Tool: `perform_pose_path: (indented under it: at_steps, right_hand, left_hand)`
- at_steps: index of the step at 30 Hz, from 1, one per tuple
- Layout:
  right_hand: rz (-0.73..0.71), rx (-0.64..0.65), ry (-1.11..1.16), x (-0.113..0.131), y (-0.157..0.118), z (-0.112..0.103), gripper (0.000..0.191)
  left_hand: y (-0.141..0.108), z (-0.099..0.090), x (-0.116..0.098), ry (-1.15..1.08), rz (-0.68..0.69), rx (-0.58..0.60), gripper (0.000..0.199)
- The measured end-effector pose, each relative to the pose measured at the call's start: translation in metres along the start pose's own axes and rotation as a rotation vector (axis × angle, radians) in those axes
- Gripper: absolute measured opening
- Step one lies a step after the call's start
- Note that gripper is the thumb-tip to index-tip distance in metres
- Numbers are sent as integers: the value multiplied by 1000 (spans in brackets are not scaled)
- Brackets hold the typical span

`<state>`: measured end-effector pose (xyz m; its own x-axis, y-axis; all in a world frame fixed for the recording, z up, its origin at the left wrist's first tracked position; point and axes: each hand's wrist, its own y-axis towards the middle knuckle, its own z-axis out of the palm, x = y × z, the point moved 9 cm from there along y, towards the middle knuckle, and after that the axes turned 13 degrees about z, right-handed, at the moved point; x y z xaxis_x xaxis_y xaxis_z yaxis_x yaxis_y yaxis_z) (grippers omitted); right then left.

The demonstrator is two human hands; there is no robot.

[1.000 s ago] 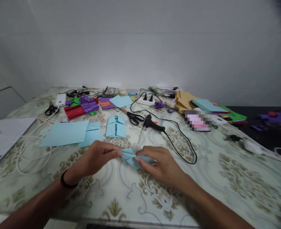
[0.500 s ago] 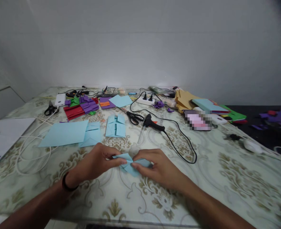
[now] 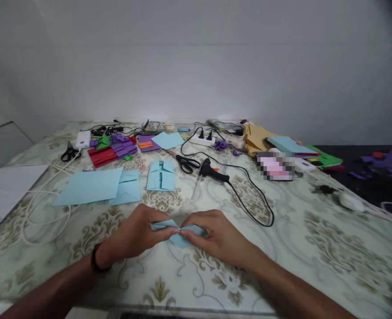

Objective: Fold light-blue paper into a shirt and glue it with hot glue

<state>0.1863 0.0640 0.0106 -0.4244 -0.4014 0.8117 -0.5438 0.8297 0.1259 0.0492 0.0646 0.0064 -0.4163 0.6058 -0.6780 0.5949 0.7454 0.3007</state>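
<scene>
A folded piece of light blue paper (image 3: pixel 180 241) is held between both hands, just above the patterned tablecloth at the front middle. My left hand (image 3: pixel 146 230) pinches its left side between thumb and fingers. From the right, my right hand (image 3: pixel 212 235) grips the other side, and the two thumbs nearly meet at its centre. Part of the paper is hidden behind the fingers. Beyond the hands lies a folded blue paper piece (image 3: pixel 161 175) with creased flaps. To the left, a flat blue sheet (image 3: pixel 88 186) overlaps another folded blue piece (image 3: pixel 129 188).
Past the hands lie black scissors (image 3: pixel 187 164) and a hot glue gun (image 3: pixel 212 170) with a looping cord. A power strip (image 3: pixel 202 140) sits behind them. Red and purple folded papers (image 3: pixel 103 156), a white cable (image 3: pixel 29 221) and a phone (image 3: pixel 276 167) surround the work area.
Both hands have drawn closer together on the folded blue paper, the left moving slightly right. The paper's upper flap is now more covered and its centre pinched. Other things stay put.
</scene>
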Motion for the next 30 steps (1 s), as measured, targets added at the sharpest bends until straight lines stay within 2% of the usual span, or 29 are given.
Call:
perform_pose_path:
  at_steps: [4,8,11,17,22,24,27,28,30]
  right_hand:
    - [3,-42,14,0,1,-2,14]
    - [-47,-60,17,4,0,-2,16]
    - [-96,-87,12,7,-2,-3,13]
    - [-222,-190,-43,21,-10,-14,19]
    - [-241,-224,-77,25,-12,-33,17]
    - [-209,-269,-64,21,-11,-46,16]
    - [-18,-296,49,2,-4,-60,24]
    - [59,-251,125,-6,-1,-58,31]
    - [165,-76,325,-16,3,-42,47]
  left_hand:
    - [0,-6,-4,-4,13,-70,17]
    - [1,-2,-3,1,10,-23,17]
    - [1,-3,-5,-10,44,-48,13]
    - [0,-20,-18,4,86,-148,10]
    - [-2,-46,-19,71,120,-170,8]
    - [-4,-63,-25,154,189,-255,6]
    - [-13,-82,-44,355,360,-444,6]
    - [-16,-80,-52,414,430,-465,9]
    - [-20,-69,-68,490,574,-452,14]
